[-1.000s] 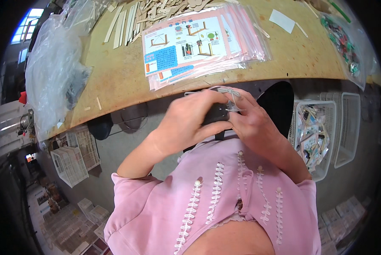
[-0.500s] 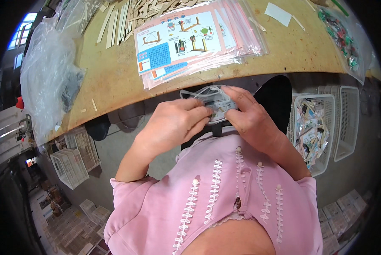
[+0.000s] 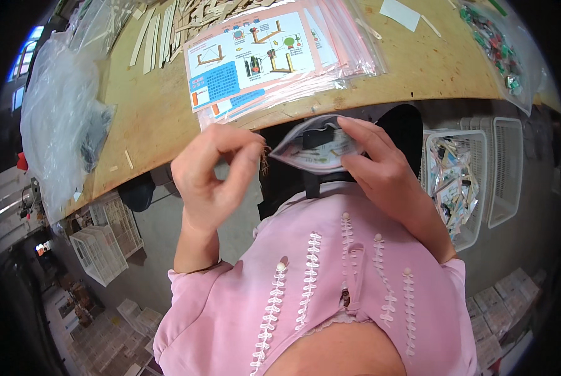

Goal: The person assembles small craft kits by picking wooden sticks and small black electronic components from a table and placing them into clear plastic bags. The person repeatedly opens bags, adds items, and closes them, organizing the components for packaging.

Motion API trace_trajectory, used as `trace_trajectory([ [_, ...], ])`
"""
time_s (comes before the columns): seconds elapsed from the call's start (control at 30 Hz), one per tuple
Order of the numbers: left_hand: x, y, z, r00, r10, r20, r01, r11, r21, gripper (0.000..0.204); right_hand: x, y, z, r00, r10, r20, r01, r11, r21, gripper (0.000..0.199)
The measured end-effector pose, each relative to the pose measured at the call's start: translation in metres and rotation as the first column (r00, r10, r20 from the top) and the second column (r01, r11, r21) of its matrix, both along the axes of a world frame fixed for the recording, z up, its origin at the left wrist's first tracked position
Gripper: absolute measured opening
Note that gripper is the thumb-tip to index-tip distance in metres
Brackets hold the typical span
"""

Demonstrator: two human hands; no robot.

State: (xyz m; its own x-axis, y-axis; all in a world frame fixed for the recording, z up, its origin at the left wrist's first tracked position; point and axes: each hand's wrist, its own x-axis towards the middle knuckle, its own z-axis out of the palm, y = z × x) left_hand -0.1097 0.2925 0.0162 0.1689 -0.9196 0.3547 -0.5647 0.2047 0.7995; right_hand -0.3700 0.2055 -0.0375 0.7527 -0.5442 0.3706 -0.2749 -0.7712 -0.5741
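Over my lap, my right hand pinches the right side of a clear plastic zip bag. The bag's mouth gapes to the left, and a black piece and small parts show inside. Left of it, my left hand is raised, thumb and forefinger closed together. From that pinch hangs a small tangle of thin brown strands, just beside the bag's mouth and apart from it. What exactly the strands are is too small to make out.
On the table lie a stack of bagged printed sheets, wooden sticks, a large plastic bag and a bag of red and green parts. A white basket of filled packets stands at right, with more baskets at left.
My left hand has let go of the bag, moved left and now pinches brown strands. The bag's mouth has opened wide. My right hand still holds the bag.
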Motion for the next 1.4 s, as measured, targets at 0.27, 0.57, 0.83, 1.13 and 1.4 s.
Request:
trace_trajectory([
  [0.27,0.019,-0.021,-0.033,0.998,0.052,0.044,-0.057,0.992,0.113,0.009,-0.005,0.007,0.017,0.997,-0.063,0.048,0.064,0.998,-0.017,0.009],
  [0.57,0.182,-0.126,-0.052,0.768,0.402,0.499,-0.407,0.907,-0.105,0.021,-0.01,0.009,-0.016,0.993,-0.094,-0.073,0.097,0.994,0.04,0.009],
  [0.83,0.23,-0.142,-0.049,0.738,0.353,0.574,-0.564,0.791,0.238,0.031,-0.019,0.012,-0.016,0.977,-0.189,-0.102,0.197,0.977,0.075,0.007],
  [1.13,0.247,-0.124,-0.05,0.924,0.365,0.114,-0.375,0.804,0.461,0.021,-0.016,0.011,-0.021,0.98,-0.17,-0.101,0.178,0.981,0.079,0.009],
  [1.4,0.258,-0.117,-0.063,0.9,0.425,-0.093,-0.378,0.87,0.318,0.016,-0.018,0.011,-0.02,0.982,-0.162,-0.095,0.172,0.979,0.111,0.012],
])
